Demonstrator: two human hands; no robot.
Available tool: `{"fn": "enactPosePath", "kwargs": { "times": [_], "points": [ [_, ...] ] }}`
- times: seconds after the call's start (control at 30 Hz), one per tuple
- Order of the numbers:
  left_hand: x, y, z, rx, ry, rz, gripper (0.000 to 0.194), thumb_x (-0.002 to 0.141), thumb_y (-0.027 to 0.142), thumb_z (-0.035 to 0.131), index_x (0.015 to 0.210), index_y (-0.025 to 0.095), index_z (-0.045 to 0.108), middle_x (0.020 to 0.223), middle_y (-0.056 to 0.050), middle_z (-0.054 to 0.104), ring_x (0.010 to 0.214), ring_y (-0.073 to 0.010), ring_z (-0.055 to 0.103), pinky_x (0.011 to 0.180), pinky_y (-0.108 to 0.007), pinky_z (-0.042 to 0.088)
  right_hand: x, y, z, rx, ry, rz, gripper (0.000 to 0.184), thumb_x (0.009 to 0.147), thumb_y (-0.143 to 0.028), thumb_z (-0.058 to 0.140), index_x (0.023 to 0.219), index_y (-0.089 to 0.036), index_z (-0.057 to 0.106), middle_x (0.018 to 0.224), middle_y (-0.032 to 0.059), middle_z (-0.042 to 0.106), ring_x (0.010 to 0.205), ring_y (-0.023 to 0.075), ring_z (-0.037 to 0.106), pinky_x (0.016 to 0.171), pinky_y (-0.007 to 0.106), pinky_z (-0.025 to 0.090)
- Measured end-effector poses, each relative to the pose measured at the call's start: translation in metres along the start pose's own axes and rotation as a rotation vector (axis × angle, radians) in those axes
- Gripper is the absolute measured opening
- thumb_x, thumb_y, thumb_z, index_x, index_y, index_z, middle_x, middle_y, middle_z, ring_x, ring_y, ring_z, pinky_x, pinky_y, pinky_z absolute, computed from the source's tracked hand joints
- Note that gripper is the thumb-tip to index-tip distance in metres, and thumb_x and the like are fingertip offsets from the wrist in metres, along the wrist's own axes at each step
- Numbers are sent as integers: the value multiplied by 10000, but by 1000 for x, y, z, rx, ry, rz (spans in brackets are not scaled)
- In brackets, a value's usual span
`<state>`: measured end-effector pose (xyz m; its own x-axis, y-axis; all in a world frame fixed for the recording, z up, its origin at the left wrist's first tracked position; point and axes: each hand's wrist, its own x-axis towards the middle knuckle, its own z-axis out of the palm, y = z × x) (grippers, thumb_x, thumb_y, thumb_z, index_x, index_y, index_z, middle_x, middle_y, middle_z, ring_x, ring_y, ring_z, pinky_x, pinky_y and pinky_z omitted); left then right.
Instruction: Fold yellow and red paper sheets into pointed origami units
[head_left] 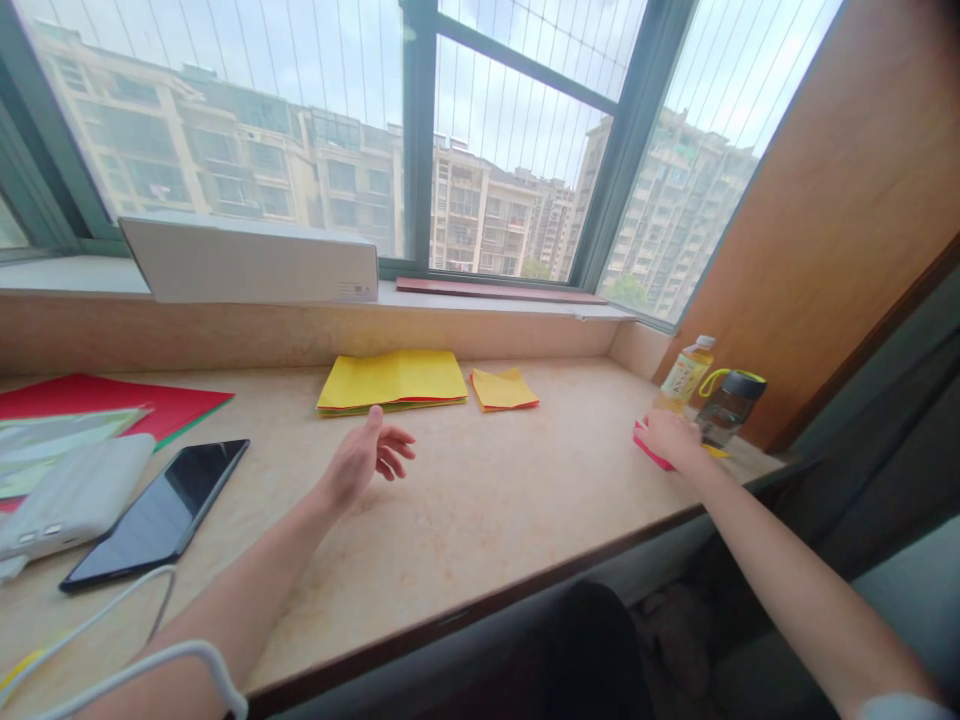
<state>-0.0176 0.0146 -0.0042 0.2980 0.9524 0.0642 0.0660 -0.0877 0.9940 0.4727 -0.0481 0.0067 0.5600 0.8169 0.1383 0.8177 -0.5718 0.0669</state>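
Note:
My left hand (367, 462) hovers over the middle of the desk, palm turned inward and fingers loosely apart, holding nothing. Just beyond it lies a stack of folded yellow paper (397, 378) with red and green edges underneath. To the right of that stack rests a smaller pile of orange-yellow paper squares (504, 388) with a red layer below. Far to the right, my right hand (670, 436) has its fingers closed over a flat pinkish-red item (651, 446), mostly hidden by the hand. A yellow bit (716, 452) shows beside that wrist.
Behind my right hand stand a drink bottle (684, 375) and a dark water bottle (731, 405) with a yellow loop. At left lie a phone (161, 515), a white power bank (82, 490), red paper (180, 400) and a white cable (161, 655). A white box (255, 262) sits on the sill.

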Motion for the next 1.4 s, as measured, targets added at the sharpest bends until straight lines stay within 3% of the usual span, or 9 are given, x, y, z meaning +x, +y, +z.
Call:
{"fn": "enactPosePath", "kwargs": {
  "times": [0.13, 0.3, 0.47, 0.57, 0.63, 0.73, 0.9, 1.13, 1.4],
  "points": [
    [-1, 0, 1, 6, -9, 3, 718, 843, 747, 336, 773, 126, 692, 684, -102, 712, 497, -190, 635, 464, -274, 434, -8, 13, -2, 34, -53, 5, 293, 813, -274, 623, 1059, -145, 718, 1080, 213, 708, 1027, 364, 663, 840, 448, 477],
    [-5, 3, 3, 0, 11, 16, 681, 864, 708, 358, 756, 124, 690, 668, -101, 704, 482, -179, 627, 455, -264, 423, -19, -16, -13, 169, -22, -116, 223, 814, -180, 586, 956, -104, 740, 1023, 231, 717, 1020, 370, 660, 851, 442, 469],
    [-6, 0, 6, 44, 16, 55, 564, 859, 631, 494, 883, 108, 704, 749, -114, 714, 618, -202, 657, 519, -278, 469, -49, -94, -34, 521, -34, -517, 286, 927, -371, 506, 1077, -228, 702, 1015, 52, 737, 889, 209, 682, 778, 290, 508],
    [-6, -2, 8, 48, 18, 144, 531, 827, 583, 603, 1085, 126, 686, 955, -138, 724, 859, -242, 668, 689, -328, 530, -76, -156, -47, 1156, -219, -908, 307, 912, -398, 544, 1071, -175, 683, 1013, 75, 720, 870, 220, 665, 770, 333, 526],
    [-6, -1, 10, 6, 21, 190, 563, 808, 567, 647, 1195, 158, 650, 1093, -145, 705, 989, -260, 646, 791, -348, 525, -92, -195, -54, 1333, -332, -1054, 291, 907, -397, 569, 1071, -180, 674, 1018, 74, 709, 900, 219, 655, 800, 346, 527],
    [-8, 1, 10, -82, -41, 257, 541, 805, 560, 664, 1183, 173, 659, 1170, -138, 690, 1055, -273, 634, 899, -357, 492, -110, -240, -56, 1486, -438, -1159, 278, 902, -427, 589, 1048, -204, 670, 1020, 68, 702, 962, 219, 649, 855, 350, 525],
    [-7, 1, 6, -154, 75, 216, 481, 783, 566, 687, 1054, 169, 693, 974, -94, 746, 881, -249, 686, 776, -321, 526, -120, -269, -40, 1661, -547, -1112, 327, 897, -472, 587, 1125, -239, 618, 1071, 69, 698, 968, 218, 665, 854, 346, 541],
    [-6, -1, 15, -210, 84, 230, 427, 711, 427, 798, 1020, 169, 659, 1003, -90, 737, 862, -224, 687, 739, -302, 538, -111, -258, -16, 1737, -546, -976, 345, 860, -452, 623, 1143, -256, 597, 1019, 61, 717, 900, 222, 689, 755, 339, 567],
    [-11, 6, 11, -252, 115, 232, 346, 723, 400, 792, 898, 182, 588, 885, -43, 732, 791, -197, 688, 737, -302, 529, -103, -256, -12, 1759, -437, -835, 298, 855, -434, 595, 1083, -242, 613, 1009, 68, 731, 857, 241, 706, 703, 346, 580]
  ]
}}
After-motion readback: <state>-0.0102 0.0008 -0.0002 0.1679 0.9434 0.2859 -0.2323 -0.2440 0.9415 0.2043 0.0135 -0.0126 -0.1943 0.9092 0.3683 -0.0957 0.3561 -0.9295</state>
